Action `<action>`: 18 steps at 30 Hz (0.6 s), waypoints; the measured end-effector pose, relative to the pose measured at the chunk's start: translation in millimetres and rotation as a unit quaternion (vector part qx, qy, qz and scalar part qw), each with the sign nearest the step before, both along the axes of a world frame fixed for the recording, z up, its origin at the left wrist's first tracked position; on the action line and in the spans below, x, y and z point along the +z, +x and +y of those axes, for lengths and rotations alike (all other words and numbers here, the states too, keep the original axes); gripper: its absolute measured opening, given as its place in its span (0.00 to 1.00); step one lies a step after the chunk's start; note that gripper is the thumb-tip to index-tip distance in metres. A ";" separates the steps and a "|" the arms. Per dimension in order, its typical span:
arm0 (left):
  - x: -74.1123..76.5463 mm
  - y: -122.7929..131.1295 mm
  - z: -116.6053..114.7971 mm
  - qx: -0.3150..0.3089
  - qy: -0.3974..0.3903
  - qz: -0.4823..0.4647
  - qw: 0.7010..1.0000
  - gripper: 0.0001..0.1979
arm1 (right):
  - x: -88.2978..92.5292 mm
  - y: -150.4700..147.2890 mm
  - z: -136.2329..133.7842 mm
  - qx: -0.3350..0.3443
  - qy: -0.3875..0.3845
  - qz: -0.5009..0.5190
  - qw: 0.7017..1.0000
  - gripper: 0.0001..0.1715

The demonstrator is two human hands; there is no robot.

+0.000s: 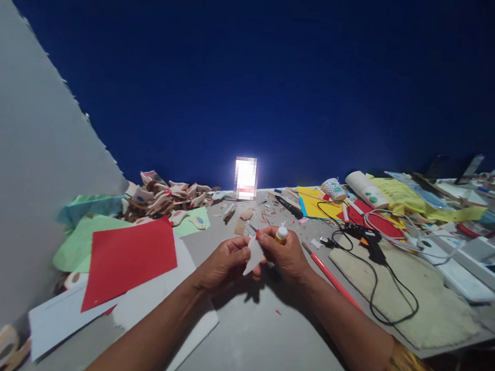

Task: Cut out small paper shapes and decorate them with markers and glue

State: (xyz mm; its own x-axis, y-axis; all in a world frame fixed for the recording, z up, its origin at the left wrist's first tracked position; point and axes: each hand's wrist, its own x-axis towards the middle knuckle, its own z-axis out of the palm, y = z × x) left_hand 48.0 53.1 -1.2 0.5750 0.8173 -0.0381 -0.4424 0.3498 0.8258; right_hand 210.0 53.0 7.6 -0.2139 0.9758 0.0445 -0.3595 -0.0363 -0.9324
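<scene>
My left hand (225,262) is closed, pinching a small white cutout (253,257) between thumb and fingers. The cutout is leaf-shaped, with its narrow end pointing down. At its upper end sits a small red piece (257,234), touched by the fingertips of my right hand (289,258). That hand is also closed around a small yellow bottle with a white cap (282,234), whose lower part is hidden by the fingers. Both hands are close together above the grey table (254,338).
Red sheets (132,262) and white sheets (191,320) lie at left, before a pile of bird-shaped cutouts (162,200). At right are a red stick (334,281), a black glue gun (371,244) with its cord on a pale mat (419,307), and yellow card (316,202). Scraps litter the back.
</scene>
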 end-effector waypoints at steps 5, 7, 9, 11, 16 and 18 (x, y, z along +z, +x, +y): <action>0.6 2.4 0.1 0.023 0.017 0.003 1.000 0.19 | -5.2 -4.5 -0.2 -0.038 -0.012 -0.015 0.999 0.22; 1.0 3.6 -0.2 0.027 0.017 0.005 0.999 0.20 | -7.2 -6.3 0.0 -0.044 -0.006 -0.022 0.999 0.22; 0.4 4.7 -0.6 0.031 0.013 0.002 0.999 0.20 | -7.9 -8.3 -0.5 -0.050 -0.005 -0.024 0.998 0.23; -0.8 5.4 -1.2 0.035 0.005 -0.003 0.999 0.20 | -6.7 -10.8 -2.2 -0.063 -0.015 -0.018 0.998 0.24; -2.2 5.5 -2.6 0.045 -0.009 -0.001 0.999 0.19 | -2.2 -16.4 -6.9 -0.096 -0.046 0.000 0.994 0.23; -1.6 5.3 -2.8 0.047 -0.010 0.002 0.999 0.20 | -3.1 -17.8 -7.5 -0.103 -0.051 0.003 0.993 0.23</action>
